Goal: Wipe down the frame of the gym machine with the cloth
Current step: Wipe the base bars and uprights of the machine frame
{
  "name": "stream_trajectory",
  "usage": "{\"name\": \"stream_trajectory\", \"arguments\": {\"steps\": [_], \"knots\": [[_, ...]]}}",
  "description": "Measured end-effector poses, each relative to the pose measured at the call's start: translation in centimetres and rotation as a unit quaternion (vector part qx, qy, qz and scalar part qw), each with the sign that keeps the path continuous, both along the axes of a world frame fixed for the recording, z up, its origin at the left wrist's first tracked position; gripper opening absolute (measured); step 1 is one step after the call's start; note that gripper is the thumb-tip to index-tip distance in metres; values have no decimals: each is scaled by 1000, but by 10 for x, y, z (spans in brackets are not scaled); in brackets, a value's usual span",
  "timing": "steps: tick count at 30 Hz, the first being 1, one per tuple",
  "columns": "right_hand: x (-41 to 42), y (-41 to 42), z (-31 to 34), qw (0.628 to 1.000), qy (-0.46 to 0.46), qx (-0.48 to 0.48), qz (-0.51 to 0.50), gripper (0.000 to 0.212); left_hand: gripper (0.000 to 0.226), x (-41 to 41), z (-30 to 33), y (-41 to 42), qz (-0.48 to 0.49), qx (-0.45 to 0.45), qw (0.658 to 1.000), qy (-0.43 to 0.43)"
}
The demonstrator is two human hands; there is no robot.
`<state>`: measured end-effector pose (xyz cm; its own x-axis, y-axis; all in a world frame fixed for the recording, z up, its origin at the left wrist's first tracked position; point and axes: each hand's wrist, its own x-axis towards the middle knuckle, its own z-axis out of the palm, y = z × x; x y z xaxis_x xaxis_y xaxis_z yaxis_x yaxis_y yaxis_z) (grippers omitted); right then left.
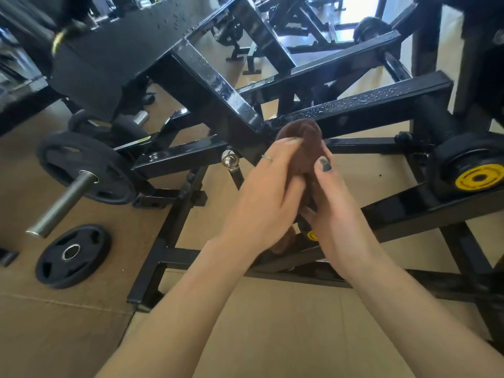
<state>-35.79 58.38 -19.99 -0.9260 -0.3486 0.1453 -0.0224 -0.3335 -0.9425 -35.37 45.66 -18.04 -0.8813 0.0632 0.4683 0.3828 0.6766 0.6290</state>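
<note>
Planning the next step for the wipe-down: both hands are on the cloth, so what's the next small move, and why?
Probably press the cloth onto the frame beam just beyond it and wipe along. Both the left hand and right hand hold it bunched in front of the joint, and the beam's top shows water droplets.

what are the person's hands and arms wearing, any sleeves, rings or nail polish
Both forearms are bare, with no sleeves in view. The left hand wears a thin silver ring on one finger. The right hand has dark, chipped polish on its thumbnail. No gloves or watch show.
</note>
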Motion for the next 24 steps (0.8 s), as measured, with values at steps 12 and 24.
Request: {"name": "stream_trajectory", "arguments": {"steps": [12, 24], "knots": [[-36, -27, 32, 970, -65, 3, -234, 19, 62, 0, 51, -42, 78, -294, 952, 45], [-65, -61, -12, 811, 253, 421, -318, 43, 23, 6, 69, -86, 191, -434, 847, 241]]}}
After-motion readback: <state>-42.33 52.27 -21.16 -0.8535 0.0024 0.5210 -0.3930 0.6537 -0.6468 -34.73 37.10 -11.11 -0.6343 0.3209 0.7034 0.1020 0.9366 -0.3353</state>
